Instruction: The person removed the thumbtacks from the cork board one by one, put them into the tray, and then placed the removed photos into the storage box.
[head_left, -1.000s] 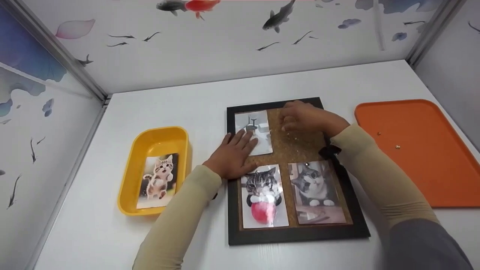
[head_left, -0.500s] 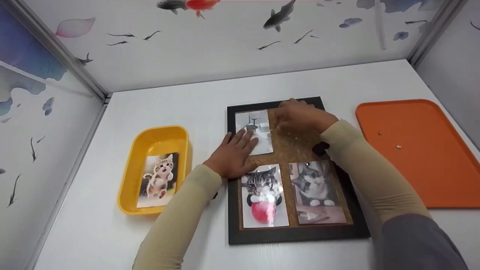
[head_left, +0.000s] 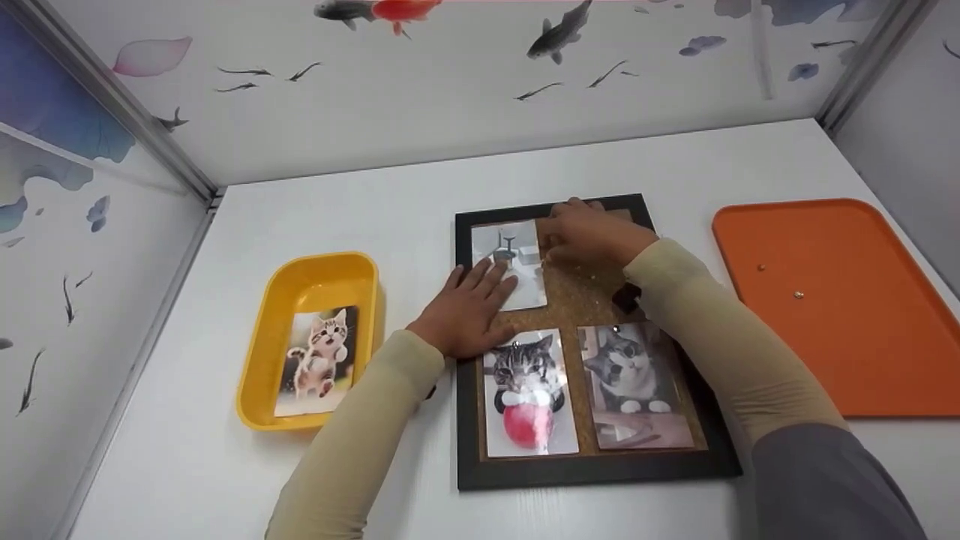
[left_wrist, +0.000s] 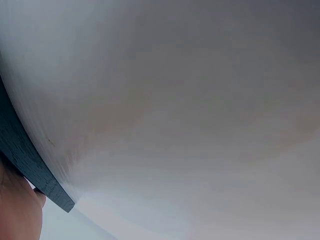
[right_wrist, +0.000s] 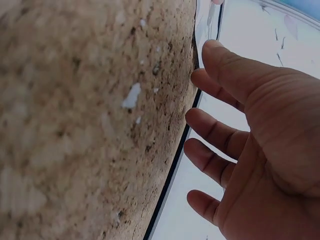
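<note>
My left hand [head_left: 469, 311] lies with fingers spread over the lower part of a grey-and-white photo [head_left: 521, 247] and the left border of a black-framed cork board [head_left: 600, 474]. Beside that photo's right edge is my right hand [head_left: 589, 232], over bare cork. In the right wrist view its fingers [right_wrist: 205, 155] are bent and the thumb lies close to the index finger; whether a small thing sits between them is hidden. Below are two cat photos, one with a red ball [head_left: 529, 394] and one of a grey-and-white cat [head_left: 637, 390], each with a small pin at its top.
To the left stands a yellow tray [head_left: 255, 360] with a kitten photo [head_left: 319, 360] inside. An orange tray [head_left: 847, 337] at the right bears two small pins [head_left: 799, 295]. Patterned panels enclose the white table [head_left: 337, 202] at the back and sides.
My right hand has moved left across the bare cork to the edge of the upper left photo. The left hand has stayed in place.
</note>
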